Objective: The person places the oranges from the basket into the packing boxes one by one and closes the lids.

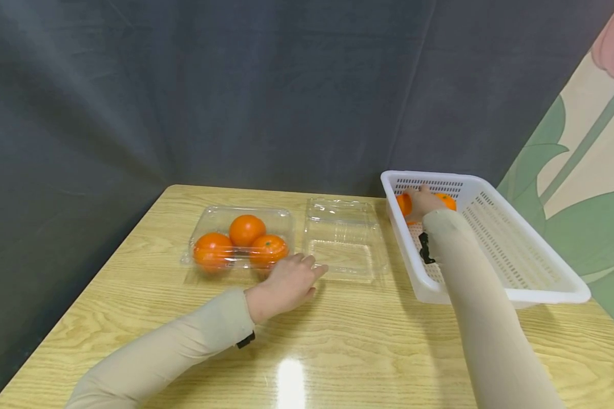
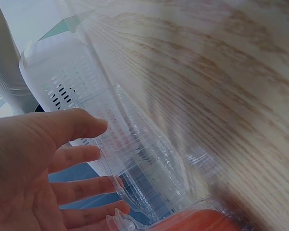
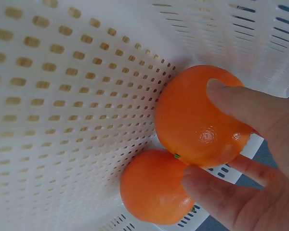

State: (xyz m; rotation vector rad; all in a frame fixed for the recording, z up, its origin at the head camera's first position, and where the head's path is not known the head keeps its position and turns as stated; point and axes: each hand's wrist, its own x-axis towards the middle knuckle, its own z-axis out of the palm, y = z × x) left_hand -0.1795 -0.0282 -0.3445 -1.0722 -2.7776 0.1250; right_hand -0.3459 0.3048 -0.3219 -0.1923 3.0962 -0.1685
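Note:
Inside the white plastic basket (image 1: 542, 264), my right hand (image 1: 423, 204) grips an orange (image 3: 197, 115), its thumb pressed on the peel and fingertips round the other side. A second orange (image 3: 151, 190) lies right beside it on the basket's perforated floor. My left hand (image 1: 286, 284) is at the near edge of a clear plastic clamshell box (image 1: 345, 250), with relaxed, spread fingers. One half of this box holds three oranges (image 1: 247, 228) in a cluster; the other half lies flat to its right.
All of this stands on a wood-grain table (image 1: 337, 341). A dark curtain (image 1: 266, 96) hangs behind the table's far edge. On the right, past the basket, is a wall with a painted flower and leaves (image 1: 593, 170).

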